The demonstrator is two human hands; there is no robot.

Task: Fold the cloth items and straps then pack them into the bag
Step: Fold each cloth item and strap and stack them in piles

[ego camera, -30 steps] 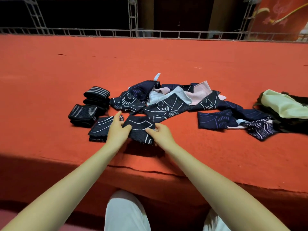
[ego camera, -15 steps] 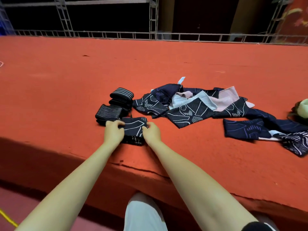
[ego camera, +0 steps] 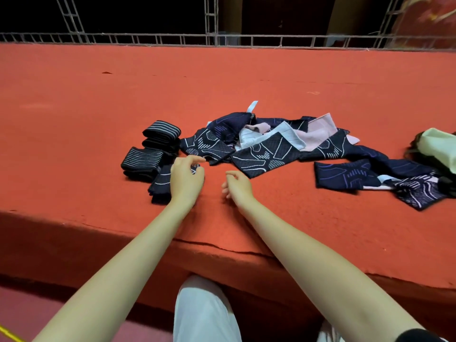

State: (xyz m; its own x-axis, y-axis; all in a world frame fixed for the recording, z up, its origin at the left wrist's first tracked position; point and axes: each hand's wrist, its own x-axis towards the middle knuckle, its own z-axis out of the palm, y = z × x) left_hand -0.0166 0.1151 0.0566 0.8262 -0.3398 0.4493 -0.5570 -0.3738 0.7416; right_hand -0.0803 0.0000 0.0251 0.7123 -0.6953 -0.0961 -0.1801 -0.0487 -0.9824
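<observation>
Head view, left to right: folded striped straps (ego camera: 148, 161) sat by the folded cloth (ego camera: 160, 186); left hand (ego camera: 186, 180) hovered over it, right hand (ego camera: 237, 185) beside, both loosely curled, empty. Unfolded pile (ego camera: 266, 149) looked soft, light, limp; pinch corners. Bag (ego camera: 436, 146) far right on bench (ego camera: 98, 99).

Red carpeted tabletop (ego camera: 98, 114), w/ a cracked seam along its near edge (ego camera: 222, 245). Metal truss railing (ego camera: 212, 39) runs across the far side, dark behind it. Red patterned drape (ego camera: 427, 18) top right. White trouser leg (ego camera: 204, 314) bottom centre. Pinkish floor (ego camera: 29, 307) bottom left, w/ a yellow line (ego camera: 9, 334) at the corner.
</observation>
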